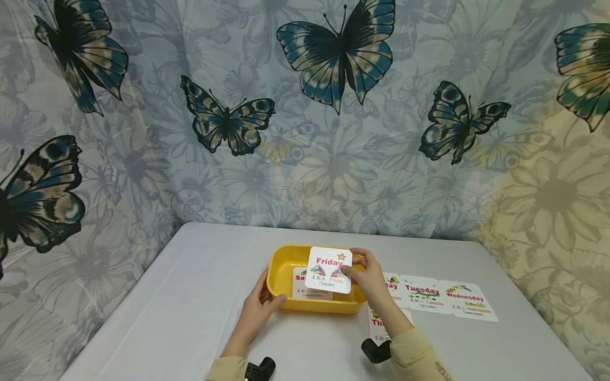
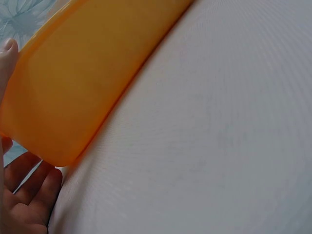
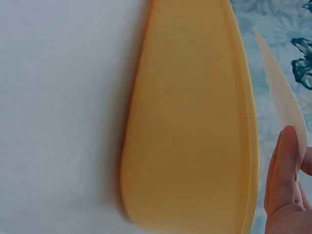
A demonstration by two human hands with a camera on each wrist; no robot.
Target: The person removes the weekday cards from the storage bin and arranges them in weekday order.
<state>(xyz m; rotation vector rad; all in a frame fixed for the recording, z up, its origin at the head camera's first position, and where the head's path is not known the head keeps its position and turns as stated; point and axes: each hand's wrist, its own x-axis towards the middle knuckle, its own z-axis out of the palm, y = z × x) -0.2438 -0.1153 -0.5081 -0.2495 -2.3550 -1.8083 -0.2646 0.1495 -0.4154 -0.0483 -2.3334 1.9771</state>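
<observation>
A yellow plastic basin (image 1: 314, 306) stands on the table, with a Saturday card (image 1: 299, 287) lying inside it. My left hand (image 1: 257, 308) grips the basin's left end, thumb at the rim; in the left wrist view the other fingers (image 2: 46, 187) show around the basin's corner. My right hand (image 1: 373, 280) pinches a white Friday card (image 1: 324, 283) by its right edge, above the basin. The card's face is toward the head camera and it partly covers the Saturday card. From the right wrist, the Friday card (image 3: 285, 100) appears nearly edge-on, beyond the basin's rim.
On the right of the white-covered table (image 1: 157, 301) a Tuesday card (image 1: 421, 293) and a Wednesday card (image 1: 471, 301) lie in a row with another card, partly hidden by my right hand. A card beginning "Th" (image 1: 378, 324) lies nearer, behind my right forearm. Butterfly-patterned cloth hangs behind.
</observation>
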